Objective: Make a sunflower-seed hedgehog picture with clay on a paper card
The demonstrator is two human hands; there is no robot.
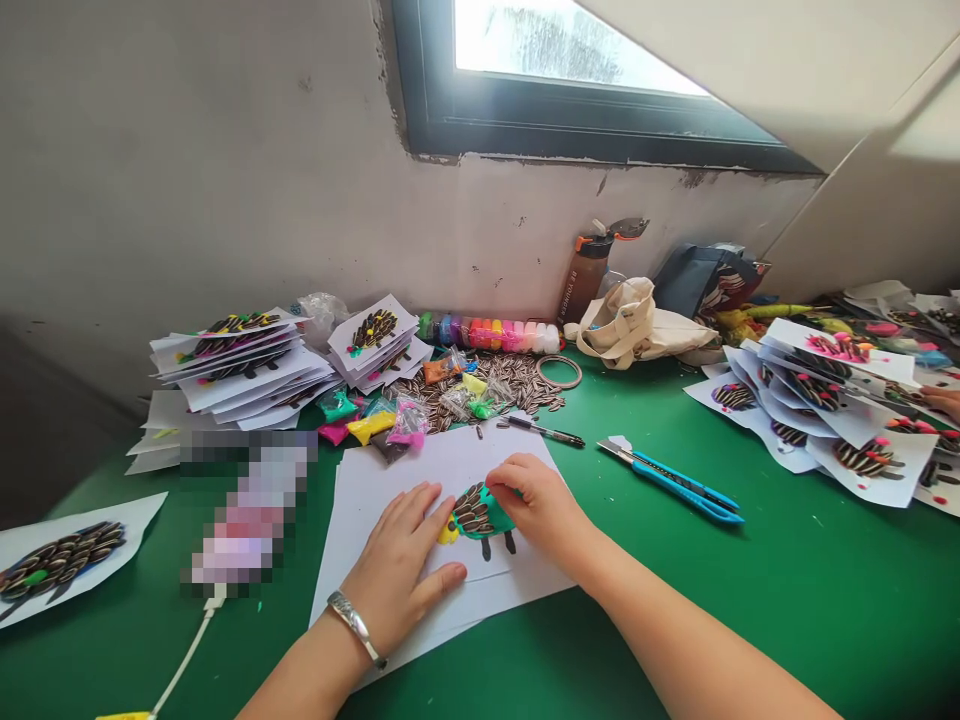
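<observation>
Between 2 hands: seed-studded figure; white paper beneath

Green tbl. bears paper sheets, ctr. | striped seeds, 12 o'clk | card stack, 10 o'clk | 2nd card stack, 2 o'clk | blue cutter, 3 o'clk | lone card, 9 o'clk

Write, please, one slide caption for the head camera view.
Left hand spread on white paper, right hand with fingers pinched at a partly seed-covered animal picture, on a green table.
</observation>
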